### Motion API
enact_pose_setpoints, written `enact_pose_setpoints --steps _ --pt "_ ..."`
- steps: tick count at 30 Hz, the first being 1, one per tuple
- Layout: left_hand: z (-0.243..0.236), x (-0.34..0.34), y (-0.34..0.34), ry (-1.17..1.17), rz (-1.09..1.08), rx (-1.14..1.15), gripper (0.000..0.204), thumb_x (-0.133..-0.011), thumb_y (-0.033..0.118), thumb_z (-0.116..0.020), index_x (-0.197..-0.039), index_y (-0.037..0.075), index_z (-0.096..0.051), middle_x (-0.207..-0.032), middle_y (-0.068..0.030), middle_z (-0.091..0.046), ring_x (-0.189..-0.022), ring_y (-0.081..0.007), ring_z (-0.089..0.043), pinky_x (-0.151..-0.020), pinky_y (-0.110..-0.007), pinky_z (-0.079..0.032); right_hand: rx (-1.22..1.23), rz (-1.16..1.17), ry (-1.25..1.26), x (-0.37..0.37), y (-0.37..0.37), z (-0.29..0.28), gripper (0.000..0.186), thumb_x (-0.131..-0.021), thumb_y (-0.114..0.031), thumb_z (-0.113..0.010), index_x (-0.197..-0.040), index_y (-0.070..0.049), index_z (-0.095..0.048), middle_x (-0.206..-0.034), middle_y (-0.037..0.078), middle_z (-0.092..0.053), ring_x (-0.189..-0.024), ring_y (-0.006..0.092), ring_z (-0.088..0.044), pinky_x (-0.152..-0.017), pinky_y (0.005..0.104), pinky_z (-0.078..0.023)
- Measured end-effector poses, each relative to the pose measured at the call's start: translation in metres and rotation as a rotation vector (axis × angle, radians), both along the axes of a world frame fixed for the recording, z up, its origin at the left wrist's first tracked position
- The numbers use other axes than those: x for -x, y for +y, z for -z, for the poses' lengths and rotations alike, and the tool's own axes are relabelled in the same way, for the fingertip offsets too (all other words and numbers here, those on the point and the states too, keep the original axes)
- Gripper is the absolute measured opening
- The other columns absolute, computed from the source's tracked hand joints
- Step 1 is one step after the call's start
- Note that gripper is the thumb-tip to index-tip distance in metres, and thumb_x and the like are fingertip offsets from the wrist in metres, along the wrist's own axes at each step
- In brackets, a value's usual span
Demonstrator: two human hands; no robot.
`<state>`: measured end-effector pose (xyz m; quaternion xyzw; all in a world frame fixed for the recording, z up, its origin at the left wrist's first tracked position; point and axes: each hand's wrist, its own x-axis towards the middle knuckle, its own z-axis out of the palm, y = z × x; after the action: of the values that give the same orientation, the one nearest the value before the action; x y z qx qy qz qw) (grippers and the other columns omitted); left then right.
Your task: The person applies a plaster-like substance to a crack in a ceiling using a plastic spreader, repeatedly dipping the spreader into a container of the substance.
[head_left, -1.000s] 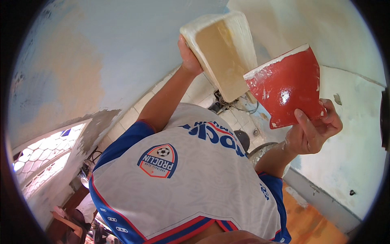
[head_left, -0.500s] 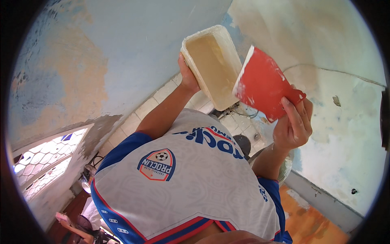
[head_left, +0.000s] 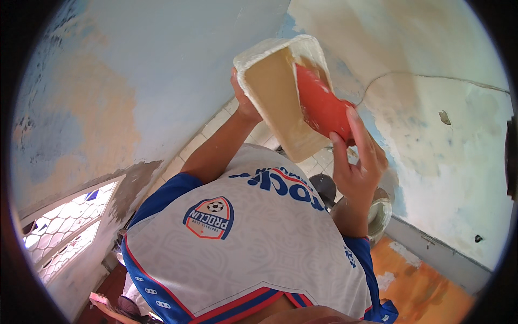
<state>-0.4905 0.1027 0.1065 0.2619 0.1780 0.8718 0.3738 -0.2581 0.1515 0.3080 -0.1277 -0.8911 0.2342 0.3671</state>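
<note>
Gripped in my left hand (head_left: 244,100) at its left side is an oblong plastic tub (head_left: 270,89) with a white-crusted rim and a tan inside. My right hand (head_left: 356,151) pinches the broad end of a red flat spreader (head_left: 318,101) between thumb and fingers. The spreader has white smears along its edge and is angled into the right half of the tub. Whether it touches the inside, I cannot tell.
Patchy painted walls (head_left: 86,102) surround me, with a cable (head_left: 431,75) on the right one and a patterned window (head_left: 65,227) at lower left. Below are floor tiles (head_left: 216,121), a white-smeared bucket (head_left: 380,213), orange flooring (head_left: 410,275) and jumbled items (head_left: 116,305) at lower left.
My right hand has moved left with the red spreader, tilting it from beside the tub down into it. The tub has shifted slightly and sits lower than a second ago.
</note>
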Motion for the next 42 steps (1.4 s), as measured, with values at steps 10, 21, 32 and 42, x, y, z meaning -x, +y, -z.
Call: enact_pose_setpoints --steps 10,21,32,42 --pt "-0.038 -0.011 -0.002 -0.112 -0.101 -0.011 0.094 -0.097 0.08 -0.029 -0.146 0.003 -0.05 -0.137 -0.0132 -0.062 -0.124 -0.0268 -0.061 -0.102 -0.043 -0.053 -0.007 0.195 -0.046 0.035 -0.014 0.016 0.048 -0.087 0.007 -0.069 -0.133 -0.004 -0.063 -0.108 0.018 -0.076 -0.083 0.0274 -0.077 -0.068 0.033 -0.06" --pt "-0.009 -0.006 0.001 0.112 -0.191 0.18 0.099 -0.095 0.083 -0.027 -0.147 0.002 -0.049 -0.138 -0.0158 -0.062 -0.122 -0.0286 -0.062 -0.102 -0.044 -0.053 -0.006 0.22 -0.164 0.046 -0.02 0.03 0.043 -0.084 0.006 -0.066 -0.125 -0.007 -0.064 -0.116 0.013 -0.073 -0.082 0.0348 -0.074 -0.07 0.0411 -0.058" --pt "0.008 -0.007 -0.016 -0.006 -0.006 0.012 0.096 -0.094 0.085 -0.028 -0.153 0.01 -0.044 -0.147 -0.0126 -0.055 -0.132 -0.0292 -0.055 -0.11 -0.044 -0.047 0.16 0.112 -0.179 0.049 -0.023 0.034 0.046 -0.082 0.007 -0.065 -0.126 -0.007 -0.063 -0.11 0.016 -0.073 -0.087 0.0368 -0.074 -0.074 0.0418 -0.058" --pt "0.004 0.001 -0.014 0.011 0.044 0.038 0.097 -0.094 0.085 -0.025 -0.153 0.011 -0.044 -0.148 -0.0122 -0.054 -0.133 -0.0291 -0.054 -0.111 -0.045 -0.047 0.295 0.011 -0.174 0.051 -0.023 0.04 0.045 -0.086 0.007 -0.063 -0.128 -0.008 -0.062 -0.114 0.018 -0.073 -0.09 0.0381 -0.074 -0.078 0.0427 -0.058"
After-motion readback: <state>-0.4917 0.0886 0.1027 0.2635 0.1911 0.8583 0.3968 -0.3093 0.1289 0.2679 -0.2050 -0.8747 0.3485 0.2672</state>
